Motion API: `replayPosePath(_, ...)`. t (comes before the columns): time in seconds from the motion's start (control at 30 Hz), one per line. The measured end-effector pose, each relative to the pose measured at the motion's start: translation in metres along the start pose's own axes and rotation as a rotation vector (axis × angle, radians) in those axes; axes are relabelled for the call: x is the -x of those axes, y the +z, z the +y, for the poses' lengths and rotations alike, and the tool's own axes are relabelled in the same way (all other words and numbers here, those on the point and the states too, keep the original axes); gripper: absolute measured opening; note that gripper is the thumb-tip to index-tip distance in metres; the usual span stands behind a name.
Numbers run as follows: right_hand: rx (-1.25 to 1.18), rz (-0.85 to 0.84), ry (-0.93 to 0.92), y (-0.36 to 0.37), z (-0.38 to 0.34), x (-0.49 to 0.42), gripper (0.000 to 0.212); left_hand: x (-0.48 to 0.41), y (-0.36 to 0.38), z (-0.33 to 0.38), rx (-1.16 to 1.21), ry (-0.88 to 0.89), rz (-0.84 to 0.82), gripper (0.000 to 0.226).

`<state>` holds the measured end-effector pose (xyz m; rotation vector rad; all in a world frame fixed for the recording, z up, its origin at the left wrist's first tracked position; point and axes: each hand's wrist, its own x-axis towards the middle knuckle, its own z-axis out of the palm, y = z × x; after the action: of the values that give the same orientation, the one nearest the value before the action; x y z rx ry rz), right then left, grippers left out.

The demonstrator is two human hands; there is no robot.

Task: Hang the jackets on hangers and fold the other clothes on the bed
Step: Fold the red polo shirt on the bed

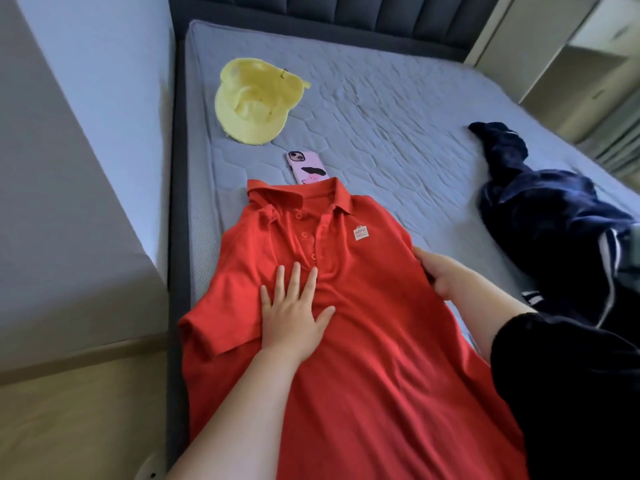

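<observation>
A red polo shirt (363,341) lies face up on the grey mattress (398,126), collar pointing away from me. My left hand (294,310) presses flat on its chest with fingers spread. At the shirt's right edge, my right hand (443,271) grips the fabric near the sleeve, fingers tucked under it. A dark navy jacket (540,209) with white stripes lies crumpled on the right side of the bed.
A yellow cap (254,98) rests upside down near the headboard (346,12). A pink-cased phone (308,168) lies just beyond the shirt's collar. A wall and ledge run along the bed's left side; shelving stands at the far right.
</observation>
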<state>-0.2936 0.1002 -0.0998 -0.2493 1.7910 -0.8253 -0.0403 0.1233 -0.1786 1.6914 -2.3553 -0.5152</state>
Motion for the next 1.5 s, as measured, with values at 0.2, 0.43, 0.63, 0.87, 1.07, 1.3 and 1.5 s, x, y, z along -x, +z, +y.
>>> replayPosePath(0.2, 0.146, 0.28, -0.276, 0.003, 0.0, -0.004, 0.018, -0.003, 0.004, -0.001, -0.002, 0.012, -0.001, 0.079)
replayPosePath(0.43, 0.324, 0.821, -0.545, -0.041, -0.025, -0.019, 0.044, -0.005, 0.005, 0.0, -0.03, -0.007, 0.001, 0.078)
replayPosePath(0.63, -0.045, 0.308, -0.008, -0.058, 0.01, -0.022, 0.039, -0.008, 0.002, 0.002, -0.03, -0.024, -0.033, 0.079)
replayPosePath(0.87, -0.165, 0.286, -0.207, -0.06, 0.005, -0.02, 0.008, -0.008, 0.003, 0.002, -0.055, -0.018, -0.021, 0.079)
replayPosePath(1.07, -0.395, 0.472, -0.337, -0.052, 0.01, -0.023, 0.017, -0.008, 0.001, 0.003, -0.063, -0.017, -0.025, 0.078)
replayPosePath(1.3, -0.34, 0.296, -0.108, -0.06, 0.008, -0.029, 0.013, -0.004, 0.003, 0.023, -0.148, -0.039, 0.066, 0.084)
replayPosePath(1.5, -0.018, 0.765, -0.429, -0.059, 0.014, -0.033, 0.006, 0.004, 0.016, 0.03, -0.165, 0.106, -0.06, 0.073)
